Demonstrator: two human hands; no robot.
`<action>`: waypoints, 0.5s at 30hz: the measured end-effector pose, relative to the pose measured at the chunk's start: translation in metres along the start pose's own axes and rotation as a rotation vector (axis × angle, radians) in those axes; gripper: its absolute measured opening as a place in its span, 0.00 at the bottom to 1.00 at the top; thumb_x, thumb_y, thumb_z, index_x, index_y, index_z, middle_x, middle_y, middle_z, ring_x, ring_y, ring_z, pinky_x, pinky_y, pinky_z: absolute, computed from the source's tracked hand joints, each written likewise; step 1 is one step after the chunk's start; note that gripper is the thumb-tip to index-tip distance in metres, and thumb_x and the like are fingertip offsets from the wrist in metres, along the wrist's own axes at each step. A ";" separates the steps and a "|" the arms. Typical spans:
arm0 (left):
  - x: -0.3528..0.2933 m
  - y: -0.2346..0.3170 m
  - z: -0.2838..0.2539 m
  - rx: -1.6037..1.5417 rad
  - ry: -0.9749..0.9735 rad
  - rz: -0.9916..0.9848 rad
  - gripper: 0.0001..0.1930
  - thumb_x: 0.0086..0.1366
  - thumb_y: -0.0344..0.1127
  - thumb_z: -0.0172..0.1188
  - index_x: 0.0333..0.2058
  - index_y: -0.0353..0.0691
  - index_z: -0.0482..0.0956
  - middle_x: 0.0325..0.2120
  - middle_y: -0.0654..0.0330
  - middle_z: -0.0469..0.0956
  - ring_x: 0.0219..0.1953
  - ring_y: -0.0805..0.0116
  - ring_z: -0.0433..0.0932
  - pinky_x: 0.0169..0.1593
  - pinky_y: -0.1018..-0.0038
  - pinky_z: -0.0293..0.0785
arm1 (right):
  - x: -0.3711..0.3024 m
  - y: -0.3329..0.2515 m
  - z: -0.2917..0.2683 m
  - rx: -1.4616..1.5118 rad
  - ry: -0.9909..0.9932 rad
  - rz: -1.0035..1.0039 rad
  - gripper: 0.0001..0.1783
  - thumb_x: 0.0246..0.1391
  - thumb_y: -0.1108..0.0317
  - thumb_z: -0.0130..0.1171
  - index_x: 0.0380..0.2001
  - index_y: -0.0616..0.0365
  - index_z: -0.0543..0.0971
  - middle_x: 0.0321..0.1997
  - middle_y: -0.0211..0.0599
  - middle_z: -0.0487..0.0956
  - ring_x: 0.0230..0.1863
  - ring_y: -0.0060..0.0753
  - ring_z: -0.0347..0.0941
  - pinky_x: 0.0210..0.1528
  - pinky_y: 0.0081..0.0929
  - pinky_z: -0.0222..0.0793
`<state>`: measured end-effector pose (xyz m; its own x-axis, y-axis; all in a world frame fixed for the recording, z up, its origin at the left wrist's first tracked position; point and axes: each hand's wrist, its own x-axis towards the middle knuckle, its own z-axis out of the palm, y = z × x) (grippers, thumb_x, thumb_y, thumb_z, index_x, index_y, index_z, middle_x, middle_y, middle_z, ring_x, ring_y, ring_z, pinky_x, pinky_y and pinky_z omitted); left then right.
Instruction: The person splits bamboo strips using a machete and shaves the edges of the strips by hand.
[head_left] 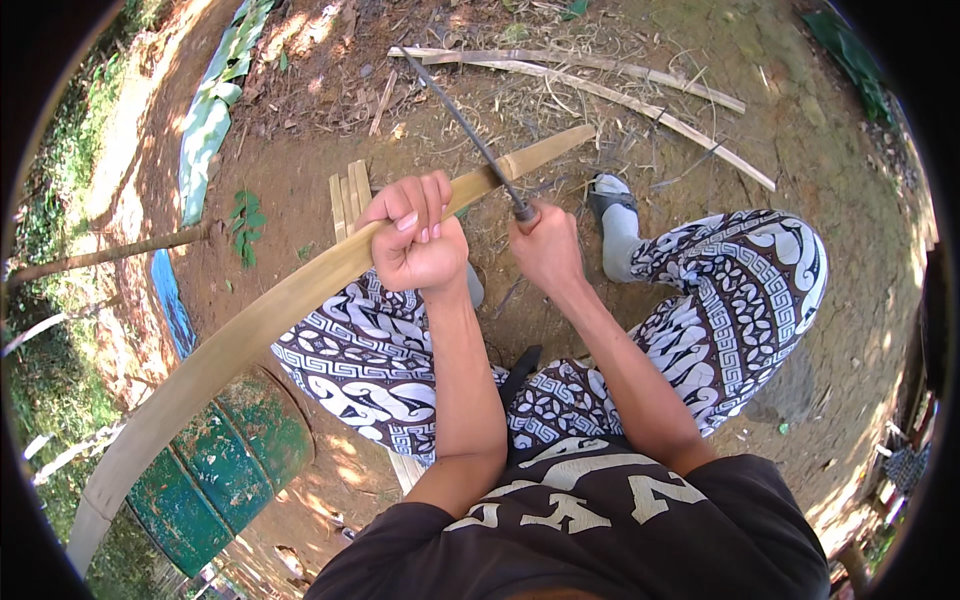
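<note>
Green drum [235, 465], left of the patterned trousers [735, 285] | bamboo strip [260, 325], slanting over their left leg | left hand [418, 235], ahead of them, fingers curled tight round the strip | right hand [548, 248], likewise ahead, fist clenched on the knife [460, 118], blade across the strip | 2 pale slats [610, 95], farther ahead

drum [240, 455]: left, below strip [255, 310] | knife [450, 108]: across strip | slats [600, 93]: ahead, on ground [820, 150]

Brown dirt ground [860, 260], sunlit patches [300, 35], apparently grass [60, 200]
</note>
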<state>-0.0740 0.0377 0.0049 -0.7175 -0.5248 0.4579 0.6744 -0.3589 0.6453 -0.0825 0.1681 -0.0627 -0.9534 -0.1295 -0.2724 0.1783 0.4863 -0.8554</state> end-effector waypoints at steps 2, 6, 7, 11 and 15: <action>-0.003 0.003 -0.008 -0.045 0.024 -0.015 0.12 0.50 0.32 0.48 0.14 0.48 0.54 0.09 0.69 0.56 0.12 0.78 0.51 0.24 0.74 0.49 | -0.002 0.000 0.001 -0.005 -0.021 0.024 0.13 0.54 0.68 0.52 0.27 0.70 0.78 0.26 0.67 0.77 0.33 0.68 0.77 0.39 0.52 0.72; -0.002 0.005 -0.009 -0.068 0.005 -0.033 0.12 0.49 0.32 0.48 0.14 0.47 0.54 0.09 0.69 0.57 0.13 0.78 0.52 0.24 0.74 0.49 | -0.007 -0.014 -0.004 -0.017 -0.050 0.015 0.14 0.55 0.68 0.51 0.27 0.71 0.78 0.26 0.67 0.77 0.34 0.69 0.77 0.39 0.53 0.72; -0.003 0.004 -0.006 -0.045 -0.003 -0.020 0.12 0.49 0.32 0.48 0.14 0.47 0.54 0.09 0.69 0.57 0.13 0.78 0.52 0.24 0.74 0.49 | -0.009 -0.019 -0.006 -0.011 -0.058 0.012 0.14 0.55 0.68 0.51 0.27 0.71 0.78 0.26 0.67 0.77 0.34 0.69 0.77 0.39 0.53 0.72; 0.000 0.001 -0.009 -0.068 -0.010 -0.006 0.12 0.50 0.32 0.47 0.14 0.47 0.54 0.10 0.69 0.57 0.13 0.78 0.52 0.24 0.74 0.49 | 0.006 -0.004 -0.003 -0.004 -0.014 0.037 0.14 0.56 0.69 0.50 0.27 0.71 0.78 0.25 0.67 0.77 0.33 0.68 0.77 0.38 0.52 0.73; -0.004 0.001 -0.001 -0.057 -0.037 -0.007 0.12 0.51 0.31 0.46 0.14 0.47 0.53 0.09 0.69 0.57 0.12 0.78 0.51 0.24 0.74 0.50 | 0.000 -0.001 0.001 0.017 0.005 -0.002 0.13 0.56 0.70 0.50 0.25 0.71 0.77 0.24 0.67 0.76 0.31 0.67 0.78 0.36 0.52 0.72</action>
<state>-0.0703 0.0386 0.0024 -0.7279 -0.4931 0.4765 0.6771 -0.4066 0.6134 -0.0828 0.1668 -0.0625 -0.9550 -0.1258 -0.2685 0.1806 0.4716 -0.8631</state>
